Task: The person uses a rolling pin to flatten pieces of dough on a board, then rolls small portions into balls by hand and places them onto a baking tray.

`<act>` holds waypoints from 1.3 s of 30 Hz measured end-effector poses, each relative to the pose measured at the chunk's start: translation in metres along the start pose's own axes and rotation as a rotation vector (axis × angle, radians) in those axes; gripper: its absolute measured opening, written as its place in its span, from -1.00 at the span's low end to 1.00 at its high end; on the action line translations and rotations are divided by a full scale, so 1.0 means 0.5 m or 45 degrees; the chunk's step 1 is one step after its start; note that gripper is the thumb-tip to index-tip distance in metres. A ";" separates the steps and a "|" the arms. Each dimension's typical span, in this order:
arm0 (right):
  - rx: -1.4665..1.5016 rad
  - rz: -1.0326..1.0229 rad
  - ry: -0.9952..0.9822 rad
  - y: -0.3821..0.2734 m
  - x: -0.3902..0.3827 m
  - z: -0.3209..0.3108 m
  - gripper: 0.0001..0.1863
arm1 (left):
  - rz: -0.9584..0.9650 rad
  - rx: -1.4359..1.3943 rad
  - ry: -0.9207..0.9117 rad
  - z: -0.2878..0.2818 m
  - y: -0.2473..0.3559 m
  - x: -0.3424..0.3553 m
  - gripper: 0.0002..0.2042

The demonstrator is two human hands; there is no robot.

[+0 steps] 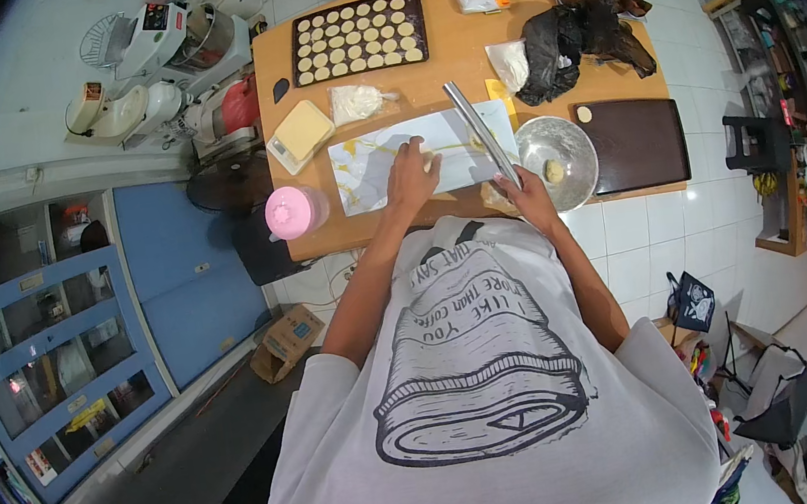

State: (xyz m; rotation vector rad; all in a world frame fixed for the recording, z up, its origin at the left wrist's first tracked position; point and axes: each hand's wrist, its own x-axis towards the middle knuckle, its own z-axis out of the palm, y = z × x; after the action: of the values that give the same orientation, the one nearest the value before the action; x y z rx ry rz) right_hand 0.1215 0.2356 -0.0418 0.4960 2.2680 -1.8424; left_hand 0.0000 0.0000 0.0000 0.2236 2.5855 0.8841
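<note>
A person in a printed white T-shirt [475,344] stands at the near edge of a wooden worktop [462,55], a metal rod [477,127] in the right hand [526,199]. That hand's grip is clamped around the rod's near end; the rod slants away over the right part of a white sheet [454,171] streaked with yellow, though whether it touches the sheet cannot be told. The left hand [412,182] is over the middle of the sheet, its grip loose, thumb and fingers apart. Just beside the right hand, at the near edge, a metal bowl [574,148] holds a lump of dough [555,171]. At the worktop's near right corner, a dark tray [638,148] carries one pale round [585,114]; toward the far left corner, another tray [300,25] bears rows of them. A scale [301,136] sits by the left edge, with a pink-lidded jar [290,212] at the near left corner.
</note>
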 end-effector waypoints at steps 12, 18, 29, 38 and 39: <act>-0.023 0.085 -0.018 -0.044 -0.039 -0.039 -0.60 | 0.533 -0.012 0.222 -0.026 -0.097 0.018 -0.84; -0.061 0.098 -0.020 -0.037 -0.035 -0.045 -0.56 | 0.312 -0.380 0.038 -0.043 -0.117 0.021 -0.88; -0.007 0.022 -0.047 -0.071 -0.026 -0.043 -0.64 | 0.211 -0.461 0.179 -0.023 -0.158 0.004 -0.81; -0.063 0.009 -0.071 -0.056 -0.014 -0.041 -0.66 | 0.190 -0.631 0.202 -0.002 -0.149 0.005 -0.80; -0.064 0.007 -0.071 -0.055 -0.013 -0.040 -0.66 | 0.196 -0.637 0.218 -0.001 -0.147 0.006 -0.80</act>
State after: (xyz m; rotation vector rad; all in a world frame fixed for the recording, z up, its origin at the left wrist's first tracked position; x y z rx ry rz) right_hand 0.1188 0.2495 -0.0100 0.4366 2.2680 -1.7686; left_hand -0.0045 -0.0575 -0.0459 0.2096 2.4183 1.6297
